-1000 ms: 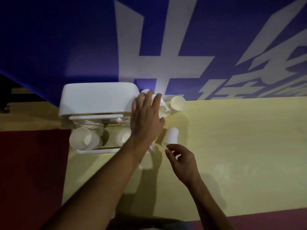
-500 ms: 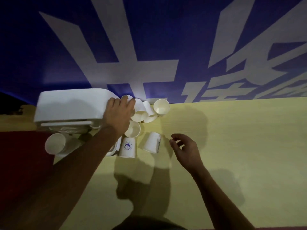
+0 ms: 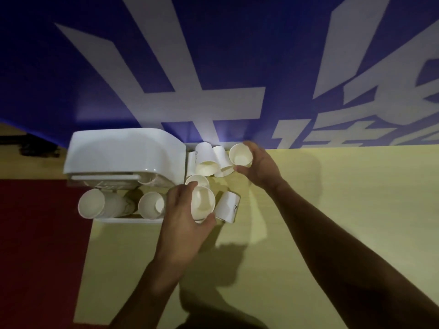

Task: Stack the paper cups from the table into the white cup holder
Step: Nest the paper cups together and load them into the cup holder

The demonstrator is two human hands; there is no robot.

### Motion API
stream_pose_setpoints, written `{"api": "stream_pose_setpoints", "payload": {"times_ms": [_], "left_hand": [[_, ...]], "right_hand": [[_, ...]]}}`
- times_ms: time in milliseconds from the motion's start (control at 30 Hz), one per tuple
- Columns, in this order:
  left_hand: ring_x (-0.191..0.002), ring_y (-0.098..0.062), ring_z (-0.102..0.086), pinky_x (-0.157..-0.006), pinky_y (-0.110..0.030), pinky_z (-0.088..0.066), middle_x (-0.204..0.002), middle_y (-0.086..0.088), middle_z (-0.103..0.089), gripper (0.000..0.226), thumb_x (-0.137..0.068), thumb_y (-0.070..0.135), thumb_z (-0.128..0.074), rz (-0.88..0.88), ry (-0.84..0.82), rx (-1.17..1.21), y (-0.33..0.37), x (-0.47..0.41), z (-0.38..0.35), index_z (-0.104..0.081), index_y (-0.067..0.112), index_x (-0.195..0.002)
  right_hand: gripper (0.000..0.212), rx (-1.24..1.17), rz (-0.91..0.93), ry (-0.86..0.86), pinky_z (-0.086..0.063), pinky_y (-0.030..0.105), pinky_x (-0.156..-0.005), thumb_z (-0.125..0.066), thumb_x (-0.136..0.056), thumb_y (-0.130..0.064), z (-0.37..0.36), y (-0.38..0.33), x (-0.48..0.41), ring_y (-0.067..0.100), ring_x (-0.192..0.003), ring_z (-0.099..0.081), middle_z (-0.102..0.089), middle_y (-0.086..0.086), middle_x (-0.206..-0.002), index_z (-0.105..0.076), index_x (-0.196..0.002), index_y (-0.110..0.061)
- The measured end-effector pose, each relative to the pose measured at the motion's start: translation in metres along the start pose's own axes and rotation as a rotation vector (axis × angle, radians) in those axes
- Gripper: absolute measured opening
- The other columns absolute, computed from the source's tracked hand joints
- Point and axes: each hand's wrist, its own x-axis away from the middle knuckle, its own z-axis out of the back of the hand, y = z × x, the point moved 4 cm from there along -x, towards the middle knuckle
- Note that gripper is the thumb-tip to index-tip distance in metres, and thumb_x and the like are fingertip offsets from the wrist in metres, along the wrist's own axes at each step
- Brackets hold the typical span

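Note:
The white cup holder (image 3: 118,153) stands at the table's left, against the wall, with cup stacks (image 3: 95,204) poking out of its front. Several loose paper cups lie beside it on the yellow table (image 3: 332,210). My left hand (image 3: 183,224) grips one upright paper cup (image 3: 202,203) just right of the holder. My right hand (image 3: 259,165) grips another paper cup (image 3: 240,155) by the wall. Two tipped cups (image 3: 209,160) lie between that cup and the holder. A cup on its side (image 3: 228,206) rests right of my left hand.
A blue wall banner with large white characters (image 3: 213,67) rises directly behind the table. A dark red floor (image 3: 35,245) lies past the table's left edge. One more upright cup (image 3: 197,180) stands behind my left hand.
My left hand left the holder's side and took hold of a cup in front of it. My right hand reached forward to the wall and took hold of the far cup.

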Motion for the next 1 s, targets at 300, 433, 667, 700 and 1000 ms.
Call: {"api": "stream_pose_setpoints", "payload": {"times_ms": [300, 433, 667, 700, 1000], "left_hand": [[-0.113, -0.017, -0.054, -0.089, -0.031, -0.049, -0.128, 0.004, -0.059, 0.075, -0.071, 0.041, -0.090, 0.052, -0.013, 0.086, -0.031, 0.006, 0.008, -0.055, 0.022, -0.136], [-0.113, -0.015, -0.054, -0.087, -0.032, -0.050, -0.128, 0.005, -0.059, 0.072, -0.070, 0.042, -0.090, 0.005, -0.001, 0.122, -0.050, 0.017, 0.028, -0.061, 0.022, -0.133], [-0.113, 0.004, -0.046, -0.092, -0.024, -0.046, -0.132, 0.009, -0.055, 0.071, -0.070, 0.038, -0.090, -0.061, 0.038, 0.187, -0.107, 0.019, 0.080, -0.063, 0.020, -0.133], [-0.113, 0.004, -0.047, -0.092, -0.021, -0.046, -0.131, 0.009, -0.055, 0.071, -0.070, 0.036, -0.091, -0.061, 0.043, 0.197, -0.118, 0.018, 0.088, -0.062, 0.020, -0.133], [-0.130, -0.006, -0.051, -0.103, -0.021, -0.044, -0.141, 0.009, -0.055, 0.073, -0.077, 0.038, -0.087, -0.130, 0.040, 0.279, -0.166, -0.007, 0.110, -0.055, 0.023, -0.140]], "right_hand": [[0.083, -0.027, 0.021, 0.218, -0.052, 0.029, -0.087, -0.087, -0.074, -0.050, 0.022, -0.019, 0.077, 0.013, -0.111, -0.057, -0.058, -0.008, -0.133, -0.048, -0.141, -0.022], [0.083, -0.093, 0.024, 0.240, -0.041, 0.010, -0.076, -0.089, -0.071, -0.050, 0.016, -0.060, 0.120, 0.002, -0.095, -0.052, -0.051, -0.023, -0.126, -0.051, -0.140, -0.024], [0.081, -0.224, 0.003, 0.225, -0.045, 0.012, -0.079, -0.091, -0.069, -0.050, -0.039, -0.133, 0.161, -0.001, -0.105, -0.057, -0.056, -0.027, -0.127, -0.054, -0.137, -0.028], [0.080, -0.228, 0.011, 0.225, -0.044, 0.010, -0.079, -0.091, -0.069, -0.048, -0.050, -0.144, 0.163, -0.004, -0.106, -0.055, -0.054, -0.031, -0.125, -0.054, -0.137, -0.028], [0.074, -0.243, -0.056, 0.289, -0.048, 0.017, -0.080, -0.089, -0.074, -0.046, -0.102, -0.190, 0.166, 0.005, -0.106, -0.057, -0.054, -0.034, -0.125, -0.053, -0.137, -0.032]]}}
